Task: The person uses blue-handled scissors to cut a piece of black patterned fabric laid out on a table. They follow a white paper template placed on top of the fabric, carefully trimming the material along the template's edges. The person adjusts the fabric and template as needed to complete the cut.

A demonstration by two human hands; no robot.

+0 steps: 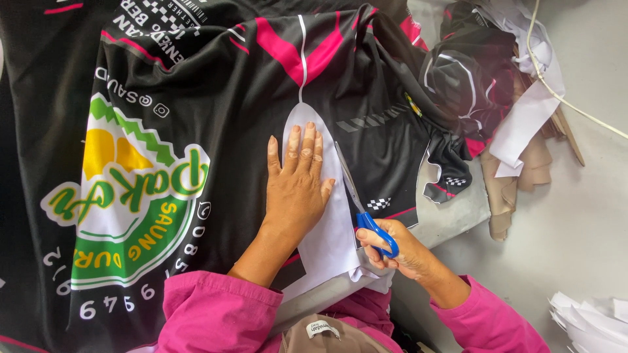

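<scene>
Head view, single item sheet.

Item: printed fabric panel [216, 98], black with pink chevrons, a white teardrop-shaped area and a large round green, yellow and white emblem. It lies spread flat on the table [458, 216], covering most of the top, its near edge hanging toward the person. Judged thin, light and limp, with a smooth, likely slippery face; it will slide and pucker unless pressed down, and it will not hold a shape when lifted. Best held by a flat palm close beside the cut line, or pinched at a free edge.

Left hand [297, 183]: laid open, fingers together, palm down on the white area, pinning the fabric; it grasps nothing.

Right hand [402, 252]: closed through the blue handles of the scissors [360, 202], at the table's near edge. The blades run up along the right border of the white area, just beside the left hand's little finger. Whether the blades stand apart or together cannot be told.

Adjacent: a heap of more black and pink fabric pieces [464, 72] at the far right of the table, touching the panel; white paper offcuts [523, 117] and tan sheets [517, 183] hanging beyond it; a pale cord [569, 98] crossing the grey floor; a stack of white paper [589, 320] at lower right. Pink sleeves [216, 314] cover both forearms.
</scene>
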